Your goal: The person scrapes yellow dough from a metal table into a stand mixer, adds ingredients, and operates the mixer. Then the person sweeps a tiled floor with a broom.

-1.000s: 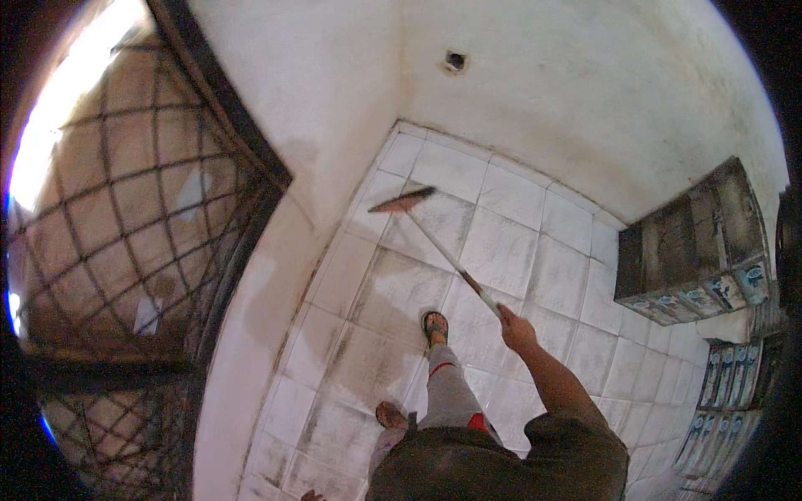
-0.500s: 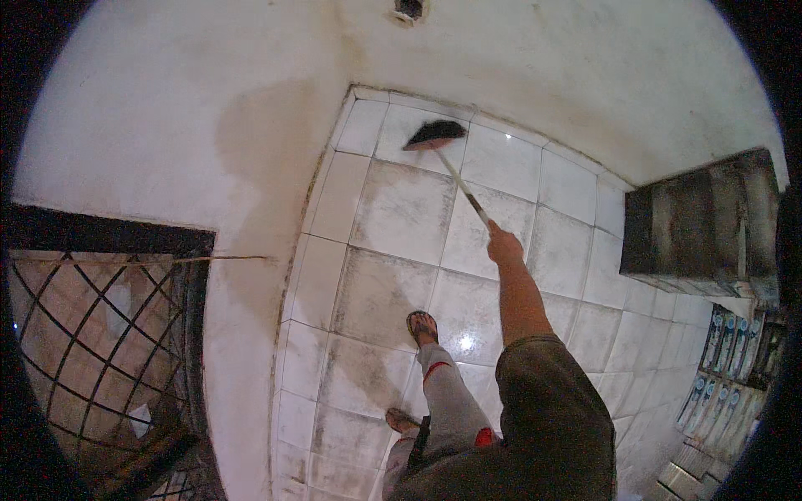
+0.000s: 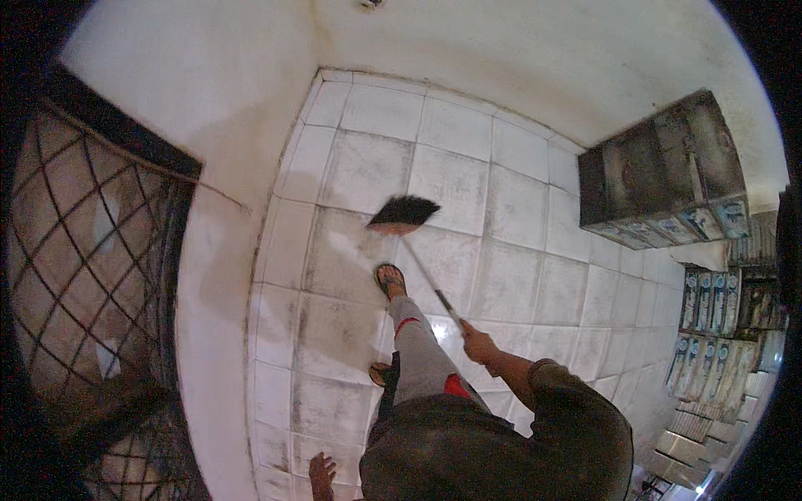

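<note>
My right hand [image 3: 479, 344] is wrapped round the handle of a broom [image 3: 403, 215], which has a pale stick with a dark band and a reddish head with black bristles. Its bristles rest on the tiled floor [image 3: 447, 179], just beyond my forward sandalled foot [image 3: 388, 280]. At the lower edge my left hand [image 3: 322, 469] hangs by my side, fingers loosely apart, with nothing in it. The broom's head looks slightly smeared by motion.
A stained whitish wall [image 3: 501, 50] closes the far side. To the left is a doorway with a dark lattice grille [image 3: 92, 242]. A dark wooden box-like piece [image 3: 660, 171] stands at the right, near stacked cartons [image 3: 710, 367]. Dark smudges mark the tiles.
The broom's head has come from near the far wall back toward my feet. My right arm has bent and drawn in. My left hand has come into view.
</note>
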Motion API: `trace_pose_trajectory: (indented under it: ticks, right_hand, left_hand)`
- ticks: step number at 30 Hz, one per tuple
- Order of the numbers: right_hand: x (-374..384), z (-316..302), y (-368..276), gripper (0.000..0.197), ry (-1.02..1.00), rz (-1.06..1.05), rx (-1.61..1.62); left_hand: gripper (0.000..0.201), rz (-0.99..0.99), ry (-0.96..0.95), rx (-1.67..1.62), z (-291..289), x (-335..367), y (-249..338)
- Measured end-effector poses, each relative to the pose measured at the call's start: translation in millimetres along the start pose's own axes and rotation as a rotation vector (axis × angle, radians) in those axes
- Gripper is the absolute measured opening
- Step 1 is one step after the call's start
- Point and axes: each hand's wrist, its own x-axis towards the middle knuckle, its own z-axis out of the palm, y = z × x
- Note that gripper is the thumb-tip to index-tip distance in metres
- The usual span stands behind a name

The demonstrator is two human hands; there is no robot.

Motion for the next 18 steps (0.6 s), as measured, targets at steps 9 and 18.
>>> trace_pose_trajectory:
  ticks: [9, 18]
  right_hand:
    - [-76, -64, 13, 0.058, -0.071, -0.318, -0.468]
    - [-29, -316, -16, 0.033, 0.223, -0.115, -0.959]
  left_hand:
    - [0.039, 0.116, 0.284, -0.135, -22, -46, -115]
    - [0.036, -0.039, 0.288, -0.412, 126, -110, -155]
